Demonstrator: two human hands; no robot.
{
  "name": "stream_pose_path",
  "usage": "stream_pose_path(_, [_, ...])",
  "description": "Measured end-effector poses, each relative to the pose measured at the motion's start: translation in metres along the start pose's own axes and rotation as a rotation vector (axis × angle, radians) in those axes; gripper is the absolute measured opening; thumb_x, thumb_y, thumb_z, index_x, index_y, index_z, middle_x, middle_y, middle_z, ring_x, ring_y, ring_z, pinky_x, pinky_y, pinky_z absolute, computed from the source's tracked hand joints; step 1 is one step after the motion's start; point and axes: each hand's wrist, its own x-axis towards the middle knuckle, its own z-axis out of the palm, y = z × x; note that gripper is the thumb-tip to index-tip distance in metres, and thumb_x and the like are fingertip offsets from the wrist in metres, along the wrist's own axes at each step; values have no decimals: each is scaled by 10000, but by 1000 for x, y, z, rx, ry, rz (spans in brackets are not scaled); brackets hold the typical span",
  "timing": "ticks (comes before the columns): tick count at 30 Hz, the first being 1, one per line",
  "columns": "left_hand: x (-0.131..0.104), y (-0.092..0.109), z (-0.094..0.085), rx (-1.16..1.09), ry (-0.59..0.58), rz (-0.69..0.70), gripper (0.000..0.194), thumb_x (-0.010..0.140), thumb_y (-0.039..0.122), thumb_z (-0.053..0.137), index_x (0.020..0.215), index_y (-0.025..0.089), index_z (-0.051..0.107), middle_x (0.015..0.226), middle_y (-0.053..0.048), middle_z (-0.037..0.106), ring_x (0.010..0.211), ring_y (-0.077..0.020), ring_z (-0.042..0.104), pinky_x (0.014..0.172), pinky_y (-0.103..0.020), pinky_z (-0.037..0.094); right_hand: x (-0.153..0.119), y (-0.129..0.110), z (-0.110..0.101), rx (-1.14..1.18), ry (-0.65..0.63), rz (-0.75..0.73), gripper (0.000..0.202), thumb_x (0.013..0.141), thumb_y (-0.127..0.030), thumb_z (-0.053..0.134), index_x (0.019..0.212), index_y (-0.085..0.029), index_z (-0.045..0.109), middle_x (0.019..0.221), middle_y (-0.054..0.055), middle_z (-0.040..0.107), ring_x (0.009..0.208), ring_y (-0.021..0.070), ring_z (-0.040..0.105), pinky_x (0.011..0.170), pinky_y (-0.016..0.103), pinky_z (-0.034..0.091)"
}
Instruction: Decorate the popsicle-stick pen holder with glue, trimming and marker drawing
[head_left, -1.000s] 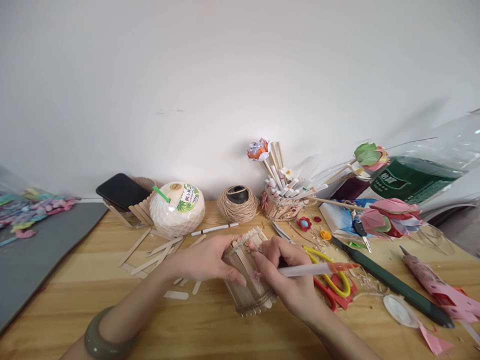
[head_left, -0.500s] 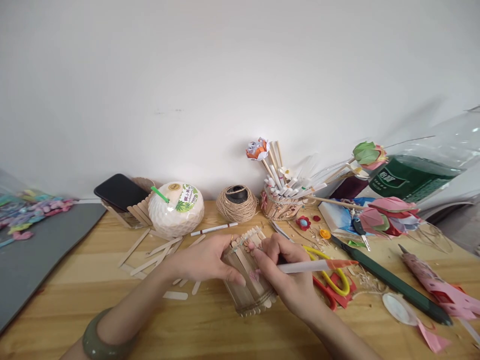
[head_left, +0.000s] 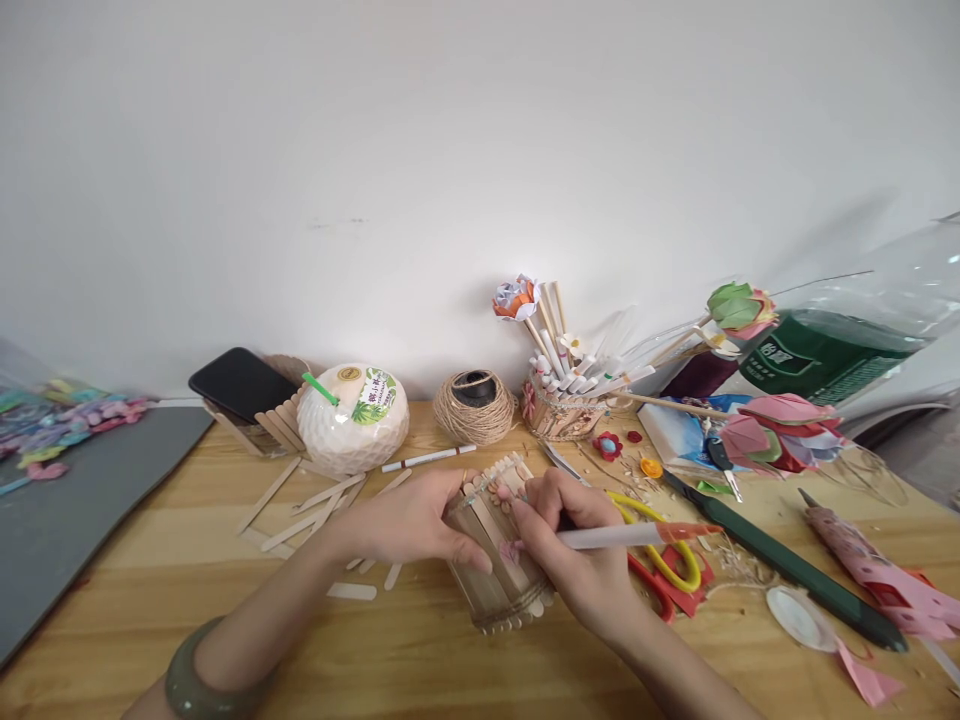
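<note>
My left hand (head_left: 424, 515) is closed round the side of a small holder made of craft sticks (head_left: 487, 560), tilted over the table. Twine runs along its lower end, and a pink flower (head_left: 504, 492) and another pinkish patch (head_left: 511, 552) show on its face. A white marker pen (head_left: 611, 536) with an orange end is gripped in my right hand (head_left: 574, 530). The fingertips of that hand are at the pink flower, and they hide the pen's working tip. Beside the right hand lie scissors (head_left: 694, 565) with yellow and red handles.
Loose craft sticks (head_left: 322, 515) lie at left, near a wrapped coconut (head_left: 352, 420) and a phone (head_left: 241, 385). Behind stand a twine ball (head_left: 474, 412) and a decorated pot of markers (head_left: 562, 415). Rightward are a dark green tool (head_left: 787, 560), a pink glue gun (head_left: 862, 570) and a bottle (head_left: 825, 355).
The orange end of the pen has shifted very slightly right and down. Both hands and the craft-stick holder stay nearly in place.
</note>
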Motion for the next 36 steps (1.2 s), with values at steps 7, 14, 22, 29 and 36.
stream_pose_path(7, [0,-3,0,-65,-17,-9,403,640,259,777,973,179,565,882,15,616,816,-160,555,740,-264,449,0,0,0,20,14,-18,372,819,-153,511,532,-211,282,469,-68,372,428,78,341,432,210,304])
stream_pose_path(14, [0,-3,0,-68,-16,-6,407,634,277,784,970,182,575,892,11,635,838,-176,569,776,-289,447,-1,2,-1,24,12,-30,374,818,-142,515,537,-210,278,466,-72,366,426,76,330,430,211,292])
stream_pose_path(22, [0,-3,0,-45,-11,-1,400,637,270,783,972,181,584,896,12,627,834,-168,563,759,-275,453,0,2,-1,24,19,-25,377,821,-145,515,536,-205,275,471,-73,360,433,72,322,429,206,281])
stream_pose_path(29, [0,-3,0,-80,-22,-8,409,634,265,785,971,180,569,883,12,633,823,-166,571,752,-269,450,-3,4,-1,17,-9,-37,374,808,-132,515,531,-203,273,465,-73,369,428,71,337,433,204,293])
stream_pose_path(36, [1,-4,0,-127,-31,-21,403,636,242,785,968,182,566,878,20,627,811,-150,561,734,-248,438,-2,3,-2,-1,-17,-26,370,787,-136,519,525,-210,270,463,-72,354,423,75,336,425,213,285])
